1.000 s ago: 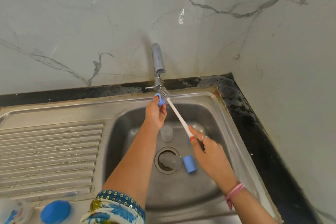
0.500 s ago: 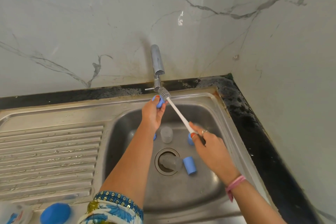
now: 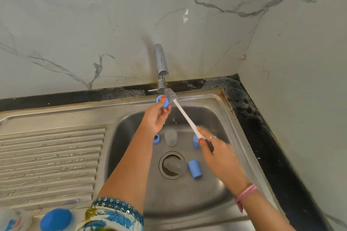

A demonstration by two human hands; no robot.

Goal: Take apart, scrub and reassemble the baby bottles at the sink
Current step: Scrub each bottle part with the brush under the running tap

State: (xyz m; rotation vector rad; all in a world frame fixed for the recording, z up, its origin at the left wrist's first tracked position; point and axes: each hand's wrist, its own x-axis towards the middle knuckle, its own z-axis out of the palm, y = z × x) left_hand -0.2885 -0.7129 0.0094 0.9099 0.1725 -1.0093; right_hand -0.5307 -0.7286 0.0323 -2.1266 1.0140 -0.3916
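My left hand point(image 3: 156, 117) pinches a small blue bottle ring point(image 3: 163, 101) up under the tap point(image 3: 161, 65). My right hand point(image 3: 217, 148) grips the handle of a white bottle brush point(image 3: 185, 114), whose grey bristle head touches the ring's right side. Down in the sink point(image 3: 216, 193) lie a clear bottle body point(image 3: 170, 138), a second blue ring point(image 3: 156, 139), a blue piece point(image 3: 195, 140) partly behind my right thumb, a blue cap point(image 3: 195, 169) on its side and a clear part point(image 3: 174, 166) over the drain.
A ribbed steel drainboard point(image 3: 50, 161) lies left of the basin. At the bottom left edge stand a blue-topped container point(image 3: 55, 219) and a white one point(image 3: 13, 221). A black counter strip point(image 3: 262, 127) and marble walls close in the back and right.
Both hands stay at the tap; the brush head has shifted slightly against the ring, and my right hand has drawn a little lower and to the right.
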